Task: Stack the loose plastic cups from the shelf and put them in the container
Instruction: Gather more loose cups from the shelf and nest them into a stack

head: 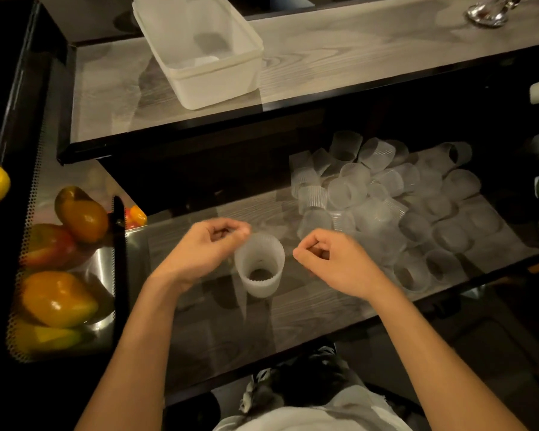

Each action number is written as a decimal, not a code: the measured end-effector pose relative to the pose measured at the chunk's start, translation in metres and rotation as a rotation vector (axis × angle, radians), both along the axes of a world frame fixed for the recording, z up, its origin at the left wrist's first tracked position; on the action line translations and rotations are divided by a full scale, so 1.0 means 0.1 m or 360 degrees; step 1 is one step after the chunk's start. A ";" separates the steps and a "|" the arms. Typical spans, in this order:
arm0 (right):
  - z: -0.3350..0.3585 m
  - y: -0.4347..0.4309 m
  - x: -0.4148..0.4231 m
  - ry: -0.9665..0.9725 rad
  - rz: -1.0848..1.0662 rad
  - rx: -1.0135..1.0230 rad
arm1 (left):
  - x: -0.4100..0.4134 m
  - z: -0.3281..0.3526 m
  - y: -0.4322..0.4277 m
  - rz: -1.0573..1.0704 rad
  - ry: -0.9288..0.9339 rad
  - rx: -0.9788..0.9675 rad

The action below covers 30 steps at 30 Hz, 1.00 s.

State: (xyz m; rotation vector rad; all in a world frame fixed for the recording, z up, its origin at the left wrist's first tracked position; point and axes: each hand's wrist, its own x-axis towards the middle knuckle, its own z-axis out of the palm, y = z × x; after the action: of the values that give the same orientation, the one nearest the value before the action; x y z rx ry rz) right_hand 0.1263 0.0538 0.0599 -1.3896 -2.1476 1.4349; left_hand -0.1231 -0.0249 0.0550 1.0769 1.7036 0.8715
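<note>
Head view: 1 cup (260, 265) upright on shelf (308, 309); right hand (333, 262) curled, empty; left hand (209, 247) curled at rim, grip unclear.

Upright on lower shelf (293, 312): one ribbed translucent cup (260, 265), mouth up, between left hand (206, 247) and right hand (330, 259). Both with fingers curled; left fingertips at cup rim, grip not resolvable; right just beside cup, apart, holding nothing. Right of that: heap of loose cups (374, 194), many on their sides. On upper shelf (355, 57): white container (218, 85), open. Far left: fruit (81, 216) in perforated metal basket (106, 262).
</note>
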 end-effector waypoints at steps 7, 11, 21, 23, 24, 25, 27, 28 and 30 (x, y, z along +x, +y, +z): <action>-0.39 0.23 0.25 -0.0148 -0.0273 -0.0191 | -0.02 -0.24 0.55 0.0092 -0.0396 -0.0297; -0.56 0.32 0.16 -0.0244 -0.0216 -0.0242 | 0.03 -0.66 0.77 -0.0003 -0.0573 -0.0500; -0.81 0.46 -0.07 -0.0353 -0.0133 -0.0221 | 0.15 -0.94 1.04 0.0017 -0.0598 -0.0639; -0.87 0.47 -0.11 -0.0406 -0.0174 -0.0188 | 0.17 -0.95 1.06 0.0052 -0.0605 -0.0605; -0.89 0.49 -0.15 -0.0428 -0.0213 -0.0170 | 0.17 -0.97 1.06 0.0067 -0.0611 -0.0591; -0.91 0.51 -0.19 -0.0451 -0.0249 -0.0166 | 0.17 -0.98 1.07 0.0072 -0.0603 -0.0579; -0.94 0.55 -0.28 -0.0556 -0.0275 -0.0200 | 0.19 -1.01 1.10 0.0073 -0.0572 -0.0565; -0.94 0.57 -0.32 -0.0628 -0.0259 -0.0220 | 0.21 -1.02 1.11 0.0071 -0.0558 -0.0564; -0.93 0.57 -0.36 -0.0716 -0.0197 -0.0222 | 0.25 -1.03 1.14 0.0053 -0.0544 -0.0568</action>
State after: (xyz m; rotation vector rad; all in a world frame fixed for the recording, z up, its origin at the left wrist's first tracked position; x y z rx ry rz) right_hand 0.0899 0.1108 -0.0334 -2.0229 -2.1868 1.3466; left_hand -0.0981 0.0892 -0.0485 0.6222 1.5165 0.6914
